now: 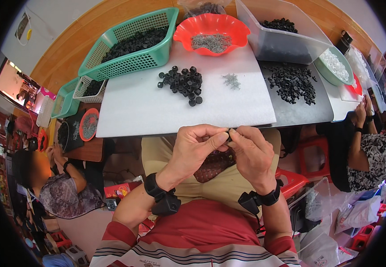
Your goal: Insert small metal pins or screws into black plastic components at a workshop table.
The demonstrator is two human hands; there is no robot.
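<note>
My left hand (196, 149) and my right hand (254, 155) meet just off the table's near edge, thumbs and forefingers pinched together. Between the fingertips shows a small black part (229, 137), mostly covered by them. Ahead on the white sheet (135, 107) lies a loose heap of black knob-like pieces (181, 83). To its right is a little pile of thin silvery screws or pins (231, 81). Beyond them a red scalloped bowl (188, 45) holds many more of these metal pieces.
A green basket (126, 66) and a clear bin (286, 46) of black parts stand at the back. Small black pieces (293, 84) are spread on the dark mat. At far right sits a bowl of white parts (335, 64). Other people work at left (68, 191) and right (366, 155).
</note>
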